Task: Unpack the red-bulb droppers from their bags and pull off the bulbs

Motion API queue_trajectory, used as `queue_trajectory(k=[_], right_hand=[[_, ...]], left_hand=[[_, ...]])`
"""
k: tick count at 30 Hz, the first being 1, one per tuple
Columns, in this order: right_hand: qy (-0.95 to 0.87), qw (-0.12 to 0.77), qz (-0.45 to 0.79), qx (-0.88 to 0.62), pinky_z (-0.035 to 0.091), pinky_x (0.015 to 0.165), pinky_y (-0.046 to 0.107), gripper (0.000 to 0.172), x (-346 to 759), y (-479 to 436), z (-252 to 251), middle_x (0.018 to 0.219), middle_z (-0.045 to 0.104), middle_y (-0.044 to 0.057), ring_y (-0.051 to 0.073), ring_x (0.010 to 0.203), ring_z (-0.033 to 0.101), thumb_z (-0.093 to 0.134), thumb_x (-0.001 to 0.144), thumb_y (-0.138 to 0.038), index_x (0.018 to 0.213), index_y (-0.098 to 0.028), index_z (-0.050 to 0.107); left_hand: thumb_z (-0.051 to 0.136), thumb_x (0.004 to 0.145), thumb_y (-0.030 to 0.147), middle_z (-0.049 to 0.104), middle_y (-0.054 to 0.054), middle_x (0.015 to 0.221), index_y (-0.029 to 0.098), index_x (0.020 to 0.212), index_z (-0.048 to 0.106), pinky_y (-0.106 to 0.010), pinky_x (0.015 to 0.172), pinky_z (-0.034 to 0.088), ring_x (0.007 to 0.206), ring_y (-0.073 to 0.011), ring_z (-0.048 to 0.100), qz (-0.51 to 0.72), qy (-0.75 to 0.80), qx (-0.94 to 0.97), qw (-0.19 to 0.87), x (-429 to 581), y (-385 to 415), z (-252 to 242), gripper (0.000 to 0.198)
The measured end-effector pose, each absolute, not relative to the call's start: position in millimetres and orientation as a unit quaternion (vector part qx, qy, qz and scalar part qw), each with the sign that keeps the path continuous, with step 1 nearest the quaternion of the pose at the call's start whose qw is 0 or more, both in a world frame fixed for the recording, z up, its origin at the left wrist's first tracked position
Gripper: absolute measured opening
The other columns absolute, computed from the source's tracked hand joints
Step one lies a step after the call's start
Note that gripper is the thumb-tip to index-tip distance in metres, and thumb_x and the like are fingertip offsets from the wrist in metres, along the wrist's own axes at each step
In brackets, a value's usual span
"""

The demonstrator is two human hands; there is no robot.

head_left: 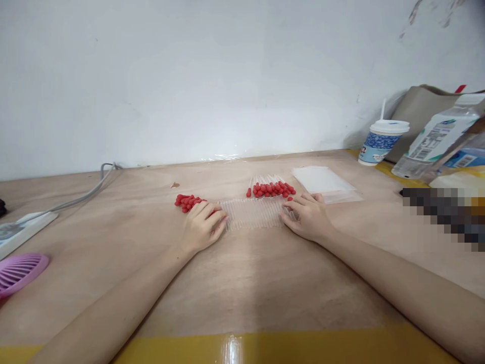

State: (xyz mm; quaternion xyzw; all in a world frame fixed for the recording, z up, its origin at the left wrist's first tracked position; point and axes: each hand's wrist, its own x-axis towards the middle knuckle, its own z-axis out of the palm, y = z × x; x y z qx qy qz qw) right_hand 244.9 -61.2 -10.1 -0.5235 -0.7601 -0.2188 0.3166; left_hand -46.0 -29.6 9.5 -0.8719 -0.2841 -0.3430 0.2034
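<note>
A row of thin clear tubes (254, 213) lies side by side on the table between my hands. My left hand (204, 225) is at the row's left end, fingers curled together against it. At the right end is my right hand (308, 216), its fingers bent around the edge of the row with a red tip showing beside them. Behind the row lies a bunch of red-tipped sticks (271, 189). More red-tipped pieces (187, 202) lie just beyond my left hand, partly covered by it.
Clear plastic sheets or bags (324, 179) lie behind my right hand. A paper cup (381, 144), a bottle (435, 136) and a grey bag (417, 108) stand at the right. A power strip (28, 230) with a cable and a pink slatted object (25, 273) lie at the left.
</note>
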Motion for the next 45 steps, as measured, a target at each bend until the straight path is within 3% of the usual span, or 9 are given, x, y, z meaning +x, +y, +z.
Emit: queue_trajectory(k=[15,23,27,31,36,39,42,45], right_hand=[[-0.772,0.301,-0.199,-0.523,0.024,0.071,0.034,0.028,247.0,-61.3,-10.3,0.08,0.064,0.005,0.018,0.078,0.053,0.053,0.078,-0.043,0.085,-0.02,0.068],[-0.701,0.388,-0.159,-0.576,0.024,0.07,0.033,0.025,249.0,-57.8,-10.3,0.071,0.064,0.002,0.017,0.073,0.053,0.049,0.083,-0.038,0.077,-0.021,0.067],[-0.681,0.4,-0.161,-0.591,0.023,0.067,0.032,0.028,249.1,-57.9,-8.3,0.069,0.064,0.002,0.017,0.071,0.052,0.046,0.085,-0.036,0.074,-0.02,0.066],[-0.676,0.4,-0.173,-0.594,0.023,0.066,0.033,0.031,248.7,-58.0,-7.7,0.066,0.062,0.002,0.017,0.069,0.051,0.044,0.086,-0.035,0.069,-0.019,0.064],[-0.693,0.423,-0.173,-0.558,0.03,0.067,0.034,0.024,250.1,-55.1,-11.3,0.066,0.06,0.003,0.017,0.068,0.052,0.047,0.084,-0.032,0.074,-0.02,0.065],[-0.723,0.459,-0.16,-0.491,0.04,0.071,0.035,0.018,247.9,-54.3,-11.4,0.08,0.061,0.006,0.019,0.077,0.055,0.051,0.082,-0.029,0.09,-0.019,0.064],[-0.744,0.485,-0.155,-0.433,0.044,0.083,0.038,0.034,240.4,-58.3,-7.5,0.106,0.058,0.011,0.022,0.098,0.054,0.052,0.08,-0.029,0.112,-0.018,0.055],[-0.783,0.456,-0.151,-0.395,0.04,0.096,0.041,0.049,229.0,-65.9,-3.0,0.123,0.051,0.012,0.024,0.114,0.047,0.053,0.08,-0.032,0.127,-0.017,0.043]], left_hand=[[0.053,0.079,0.026,0.061,-0.006,0.085,0.019,0.08,0.063,-0.035,0.072,0.04,0.08,-0.0196,0.052,-0.33,-0.351,-0.857,0.18,-30.1,-28.7,18.7,0.013],[0.057,0.072,0.04,0.061,-0.01,0.089,0.021,0.078,0.068,-0.042,0.08,0.041,0.093,-0.0285,0.053,-0.205,-0.568,-0.797,0.013,22.1,19.4,36.7,0.023],[0.06,0.067,0.047,0.064,-0.01,0.078,0.021,0.066,0.069,-0.041,0.077,0.042,0.087,-0.0283,0.056,-0.185,-0.597,-0.78,-0.022,40.3,42.3,36.5,0.028],[0.064,0.063,0.041,0.064,-0.01,0.082,0.02,0.058,0.067,-0.044,0.081,0.041,0.09,-0.0296,0.055,-0.196,-0.59,-0.783,-0.017,47.8,44.2,35.4,0.022],[0.054,0.074,0.034,0.062,-0.012,0.087,0.016,0.066,0.065,-0.041,0.08,0.043,0.089,-0.0275,0.057,-0.25,-0.59,-0.768,0.015,34.8,29.9,38.4,0.023],[0.053,0.075,0.029,0.062,-0.007,0.083,0.016,0.072,0.061,-0.034,0.073,0.047,0.079,-0.0208,0.059,-0.315,-0.53,-0.787,0.028,12.1,11.2,37.7,0.015],[0.054,0.074,0.022,0.063,-0.004,0.079,0.016,0.072,0.058,-0.027,0.067,0.049,0.073,-0.0161,0.06,-0.377,-0.393,-0.837,0.056,-12.2,-13.7,31.6,0.008],[0.055,0.075,0.019,0.064,-0.005,0.082,0.015,0.076,0.058,-0.024,0.068,0.051,0.074,-0.0138,0.061,-0.4,-0.29,-0.864,0.096,-27.8,-35.7,21.6,0.005]])
